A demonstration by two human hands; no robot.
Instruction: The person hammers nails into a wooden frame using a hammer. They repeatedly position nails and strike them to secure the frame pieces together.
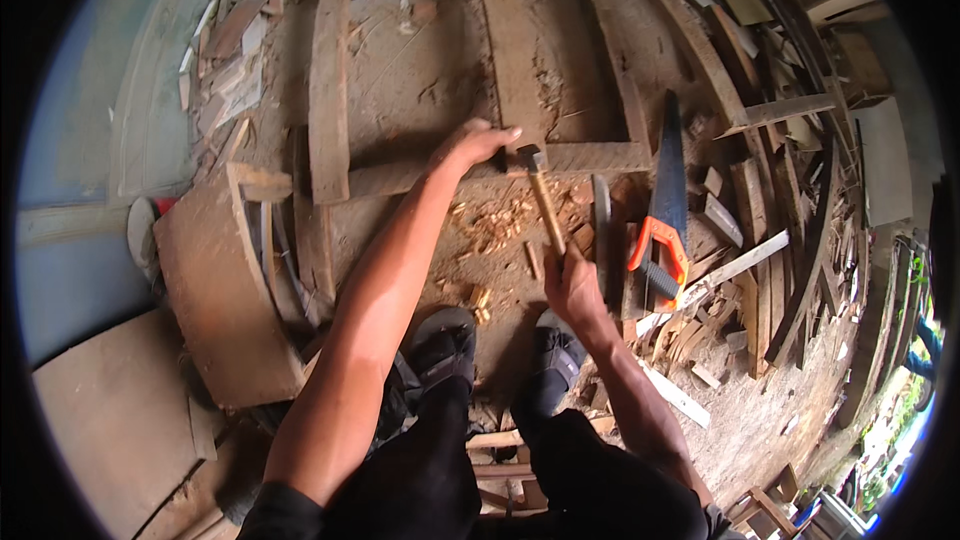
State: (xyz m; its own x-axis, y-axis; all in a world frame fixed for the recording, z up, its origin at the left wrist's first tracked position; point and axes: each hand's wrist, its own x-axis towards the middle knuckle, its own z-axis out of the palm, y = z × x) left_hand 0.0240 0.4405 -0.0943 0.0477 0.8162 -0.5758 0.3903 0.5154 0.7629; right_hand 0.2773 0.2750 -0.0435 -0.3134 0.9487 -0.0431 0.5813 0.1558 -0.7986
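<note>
A wooden frame (390,178) of rough planks lies on the dirt ground in front of me. My left hand (474,145) is closed at the near end of its middle plank (512,60), with the thumb lying across the top; the fingertips are partly hidden. My right hand (575,290) is wrapped round the wooden handle of a hammer (546,202). The hammer's dark head is over the near end of that plank, close to my left thumb. Any nail there is too small to make out.
A handsaw (668,200) with an orange handle leans among timber offcuts on the right. Wood shavings (500,225) lie between my feet and the frame. A brown wooden board (220,290) stands at the left. More planks (700,30) and scrap are piled at the far right.
</note>
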